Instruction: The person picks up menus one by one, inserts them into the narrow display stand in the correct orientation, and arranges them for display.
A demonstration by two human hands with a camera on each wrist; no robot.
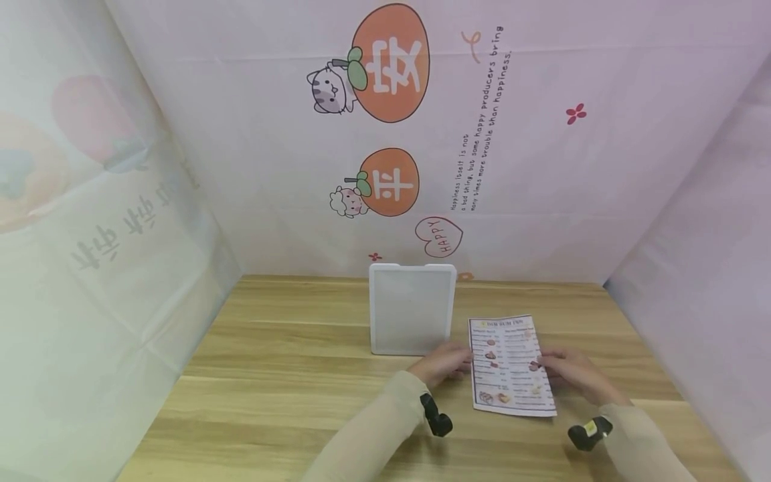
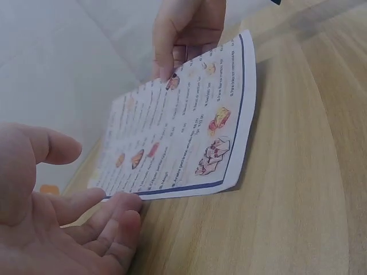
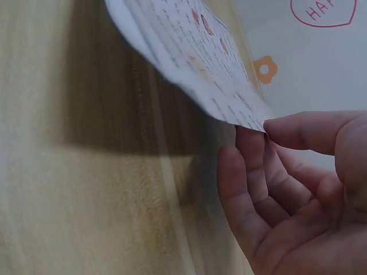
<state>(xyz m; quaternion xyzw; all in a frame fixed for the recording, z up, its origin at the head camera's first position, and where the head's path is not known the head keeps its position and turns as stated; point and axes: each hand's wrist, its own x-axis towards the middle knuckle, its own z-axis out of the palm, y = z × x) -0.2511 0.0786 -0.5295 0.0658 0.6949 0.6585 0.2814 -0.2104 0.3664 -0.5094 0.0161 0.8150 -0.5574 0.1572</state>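
Observation:
A printed paper menu (image 1: 508, 375) with small food pictures is held a little above the wooden table, its shadow falling beneath. My right hand (image 1: 575, 375) pinches its right edge between thumb and fingers, as the right wrist view shows on the sheet (image 3: 189, 51). At the opposite edge is my left hand (image 1: 442, 363). In the left wrist view the thumb of that left hand (image 2: 63, 212) stands apart from the paper, while its fingertips touch or lie just under the edge.
A white-rimmed rectangular frame (image 1: 452, 288) with a pale grey panel lies on the table, just left of the menu. The wooden table (image 1: 271, 375) ends at a printed cloth backdrop (image 1: 530, 167). Cloth walls rise on both sides.

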